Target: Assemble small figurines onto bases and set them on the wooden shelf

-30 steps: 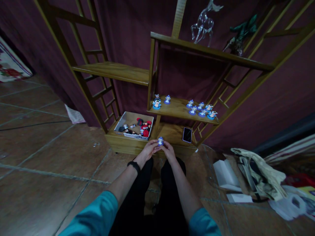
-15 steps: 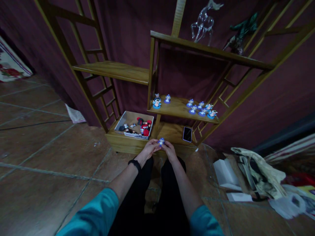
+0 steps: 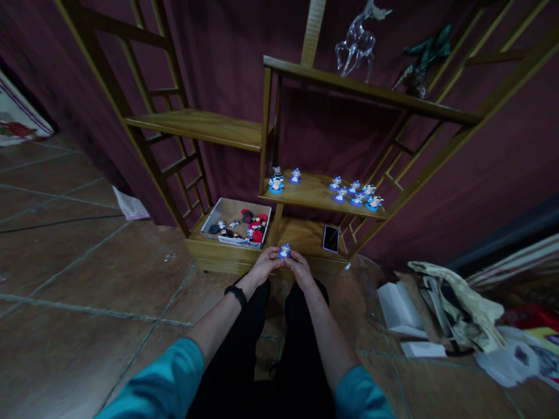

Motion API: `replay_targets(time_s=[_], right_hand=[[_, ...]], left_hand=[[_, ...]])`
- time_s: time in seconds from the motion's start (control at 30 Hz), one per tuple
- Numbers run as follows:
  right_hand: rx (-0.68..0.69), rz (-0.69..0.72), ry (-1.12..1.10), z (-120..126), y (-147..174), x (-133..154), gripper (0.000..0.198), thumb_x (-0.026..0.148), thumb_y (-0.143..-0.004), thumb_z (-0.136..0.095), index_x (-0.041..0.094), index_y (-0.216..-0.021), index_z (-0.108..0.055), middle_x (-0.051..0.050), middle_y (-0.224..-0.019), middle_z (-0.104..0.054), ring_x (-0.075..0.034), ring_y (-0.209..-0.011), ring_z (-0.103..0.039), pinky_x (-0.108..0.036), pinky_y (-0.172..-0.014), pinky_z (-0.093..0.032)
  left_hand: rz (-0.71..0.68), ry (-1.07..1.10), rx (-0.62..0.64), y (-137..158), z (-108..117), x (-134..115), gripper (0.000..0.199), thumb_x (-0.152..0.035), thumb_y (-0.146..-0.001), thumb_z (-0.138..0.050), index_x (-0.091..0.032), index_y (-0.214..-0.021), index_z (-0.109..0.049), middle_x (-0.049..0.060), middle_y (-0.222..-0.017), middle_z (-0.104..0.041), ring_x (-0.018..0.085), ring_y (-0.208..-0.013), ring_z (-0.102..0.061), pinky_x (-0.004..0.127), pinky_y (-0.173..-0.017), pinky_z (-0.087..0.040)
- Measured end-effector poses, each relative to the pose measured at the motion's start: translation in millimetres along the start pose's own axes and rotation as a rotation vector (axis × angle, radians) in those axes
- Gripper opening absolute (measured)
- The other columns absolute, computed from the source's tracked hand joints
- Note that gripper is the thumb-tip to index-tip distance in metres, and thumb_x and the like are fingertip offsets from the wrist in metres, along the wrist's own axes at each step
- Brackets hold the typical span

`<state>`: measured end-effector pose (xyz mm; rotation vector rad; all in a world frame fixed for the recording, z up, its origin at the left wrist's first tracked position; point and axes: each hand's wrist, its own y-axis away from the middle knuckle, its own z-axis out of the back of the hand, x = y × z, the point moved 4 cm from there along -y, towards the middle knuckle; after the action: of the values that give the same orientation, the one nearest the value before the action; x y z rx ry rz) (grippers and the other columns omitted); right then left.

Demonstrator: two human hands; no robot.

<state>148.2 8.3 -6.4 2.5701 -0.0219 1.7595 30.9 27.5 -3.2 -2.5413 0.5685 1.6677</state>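
A small purple-and-white figurine (image 3: 284, 251) on a round base is held upright between my two hands, just in front of the low shelf. My left hand (image 3: 265, 265) closes on it from the left, and my right hand (image 3: 300, 267) grips its right side with the fingertips. Behind it, on the raised shelf, similar purple figurines (image 3: 340, 194) stand in a group at the right with blue-based ones. Another purple figurine (image 3: 296, 176) stands at that shelf's left, beside a pink-and-blue figurine (image 3: 276, 185) and a dark one (image 3: 276, 173).
An open cardboard box (image 3: 213, 216) on the low shelf holds several red, black and white figurines. A phone (image 3: 331, 238) lies to its right. A glass deer (image 3: 358, 43) and a green statue (image 3: 425, 61) stand on the top shelf. Bags (image 3: 463, 302) and white boxes (image 3: 399, 308) lie on the floor at right.
The figurine has turned slightly and sits more upright between my fingers. My hands stay close together in nearly the same place. The whole view has shifted a little.
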Motion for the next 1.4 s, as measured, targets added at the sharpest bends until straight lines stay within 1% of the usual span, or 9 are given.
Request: replay_targets(time_s=[0.2, 0.33, 0.47, 0.6, 0.77, 0.93, 1.13, 1.27, 1.4], right_hand=[[-0.006, -0.005, 0.014, 0.0, -0.8, -0.8, 0.031, 0.028, -0.06, -0.067, 0.019, -0.089, -0.065, -0.003, -0.094, -0.068, -0.021, -0.089, -0.06, -0.033, -0.082, -0.045], [-0.06, -0.011, 0.038, 2.9, -2.3, -2.0, 0.028, 0.027, -0.059, -0.067, 0.019, -0.086, -0.065, -0.002, -0.09, -0.069, -0.02, -0.087, -0.06, -0.033, -0.083, -0.044], [-0.051, 0.013, 0.038, 2.6, -3.0, -1.4, 0.029, 0.025, -0.059, -0.066, 0.02, -0.088, -0.064, -0.001, -0.09, -0.069, -0.019, -0.085, -0.061, -0.033, -0.083, -0.044], [-0.059, -0.003, 0.024, 3.3, -4.8, -4.8, 0.032, 0.022, -0.058, -0.065, 0.021, -0.09, -0.063, -0.001, -0.09, -0.068, -0.018, -0.084, -0.06, -0.033, -0.082, -0.045], [-0.065, -0.029, -0.003, 3.9, -5.9, -8.5, 0.036, 0.02, -0.058, -0.064, 0.021, -0.093, -0.061, -0.002, -0.092, -0.068, -0.018, -0.085, -0.06, -0.033, -0.081, -0.046], [-0.081, -0.018, 0.013, 6.1, -4.8, -7.3, 0.043, 0.016, -0.055, -0.062, 0.023, -0.098, -0.061, -0.001, -0.098, -0.065, -0.018, -0.09, -0.058, -0.034, -0.083, -0.045], [-0.072, -0.013, 0.087, 8.7, -4.8, -7.5, 0.045, 0.017, -0.057, -0.058, 0.025, -0.101, -0.061, 0.0, -0.102, -0.064, -0.019, -0.096, -0.055, -0.035, -0.087, -0.043], [-0.037, -0.014, 0.079, 7.9, -2.9, -6.7, 0.046, 0.015, -0.057, -0.057, 0.025, -0.102, -0.062, -0.001, -0.104, -0.064, -0.02, -0.099, -0.055, -0.035, -0.089, -0.042], [0.025, -0.004, 0.048, 6.4, -0.3, -4.3, 0.048, 0.012, -0.056, -0.058, 0.025, -0.102, -0.061, -0.001, -0.109, -0.062, -0.019, -0.103, -0.053, -0.034, -0.093, -0.039]], left_hand=[[-0.081, -0.192, 0.032, -6.0, -0.5, 2.7, 0.045, -0.013, -0.06, -0.068, -0.012, -0.103, -0.054, 0.002, -0.076, -0.064, 0.012, -0.067, -0.06, 0.027, -0.069, -0.047], [-0.224, -0.536, 0.018, -9.2, -0.2, -1.6, 0.042, -0.012, -0.063, -0.064, -0.012, -0.104, -0.055, 0.002, -0.078, -0.064, 0.014, -0.07, -0.06, 0.028, -0.071, -0.048], [-0.332, -0.927, 0.023, -5.6, -2.9, -12.2, 0.039, -0.012, -0.067, -0.06, -0.015, -0.106, -0.056, 0.005, -0.087, -0.065, 0.018, -0.08, -0.06, 0.03, -0.077, -0.046], [-0.412, -1.156, 0.091, -0.6, -7.0, -22.9, 0.038, -0.012, -0.071, -0.055, -0.017, -0.11, -0.054, 0.008, -0.096, -0.063, 0.019, -0.087, -0.059, 0.03, -0.081, -0.044], [-0.452, -1.276, 0.127, 3.5, -8.9, -27.3, 0.037, -0.015, -0.076, -0.052, -0.017, -0.113, -0.05, 0.009, -0.103, -0.06, 0.02, -0.093, -0.058, 0.03, -0.083, -0.043], [-0.388, -1.382, 0.064, 10.0, -10.2, -25.9, 0.041, -0.017, -0.077, -0.051, -0.019, -0.117, -0.046, 0.011, -0.106, -0.057, 0.023, -0.093, -0.057, 0.031, -0.08, -0.042], [-0.371, -1.389, 0.028, 16.4, -15.2, -26.5, 0.039, -0.014, -0.077, -0.05, -0.017, -0.116, -0.046, 0.013, -0.102, -0.056, 0.024, -0.094, -0.057, 0.033, -0.083, -0.04], [-0.423, -1.398, 0.036, 19.2, -17.3, -25.3, 0.038, -0.014, -0.079, -0.047, -0.015, -0.117, -0.044, 0.015, -0.102, -0.056, 0.025, -0.098, -0.055, 0.034, -0.085, -0.038], [-0.503, -1.509, 0.046, 22.3, -18.8, -22.5, 0.038, -0.013, -0.082, -0.042, -0.012, -0.119, -0.042, 0.016, -0.102, -0.056, 0.026, -0.097, -0.054, 0.037, -0.085, -0.037]])
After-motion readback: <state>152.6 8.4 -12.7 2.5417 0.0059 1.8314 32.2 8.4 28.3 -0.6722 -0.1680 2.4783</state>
